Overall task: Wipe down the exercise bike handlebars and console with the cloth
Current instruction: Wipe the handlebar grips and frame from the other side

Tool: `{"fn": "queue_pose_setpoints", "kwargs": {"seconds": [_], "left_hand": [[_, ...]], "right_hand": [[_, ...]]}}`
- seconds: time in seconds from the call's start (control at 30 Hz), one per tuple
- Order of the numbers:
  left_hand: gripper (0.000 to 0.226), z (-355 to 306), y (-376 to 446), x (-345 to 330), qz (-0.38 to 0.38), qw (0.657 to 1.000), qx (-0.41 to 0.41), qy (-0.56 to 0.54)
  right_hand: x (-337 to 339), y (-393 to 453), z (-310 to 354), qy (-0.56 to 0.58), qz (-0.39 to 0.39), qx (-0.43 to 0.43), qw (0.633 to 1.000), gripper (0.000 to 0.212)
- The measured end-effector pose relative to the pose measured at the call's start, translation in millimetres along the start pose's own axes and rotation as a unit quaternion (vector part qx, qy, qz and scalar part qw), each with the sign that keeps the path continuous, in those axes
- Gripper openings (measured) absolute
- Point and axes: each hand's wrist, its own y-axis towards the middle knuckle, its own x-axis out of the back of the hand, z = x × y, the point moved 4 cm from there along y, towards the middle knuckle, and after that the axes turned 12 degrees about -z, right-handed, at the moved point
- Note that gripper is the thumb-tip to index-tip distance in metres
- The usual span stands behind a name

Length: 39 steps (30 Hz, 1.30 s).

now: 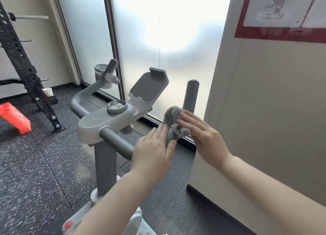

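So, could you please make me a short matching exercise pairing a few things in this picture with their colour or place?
Things:
1. cloth
2. block
3. dial
4. rack

Descriptions:
A. black, far left
B. grey, bunched on the right handlebar
C. orange-red, on the floor
D. round, on the console

Pairs: 1-B, 2-C, 3-D, 4-A

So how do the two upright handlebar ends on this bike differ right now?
The left upright handlebar end leans at a tilt with a silver lever clamped below it; the right upright handlebar end stands nearly vertical with no lever showing. The left one is untouched, while the crumpled grey cloth is pressed against the right bar's bend by the right hand, the left hand alongside. Both have dark grey rounded tips.
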Motion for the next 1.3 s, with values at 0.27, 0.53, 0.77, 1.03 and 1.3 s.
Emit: {"fn": "queue_pose_setpoints", "kwargs": {"seconds": [0.27,0.53,0.77,1.03,1.3], "left_hand": [[0.082,-34,-68,-33,-0.117,0.992,-0.014,0.043],[0.044,-22,-158,-181,0.489,0.849,0.199,-0.023],[0.028,31,-158,-200,0.477,0.841,0.254,-0.006],[0.036,62,-190,-189,0.488,0.806,0.335,0.004],[0.033,93,-231,-139,0.415,0.827,0.380,-0.015]], "right_hand": [[-2,-90,-11,0.080,0.074,0.025,0.994,0.036],[-13,-156,-127,-0.063,0.447,-0.249,0.857,0.027],[-35,-187,-133,-0.118,0.578,-0.236,0.772,0.016],[-83,-210,-85,-0.098,0.625,-0.169,0.756,0.023],[-124,-231,1,-0.080,0.637,-0.105,0.759,0.025]]}}
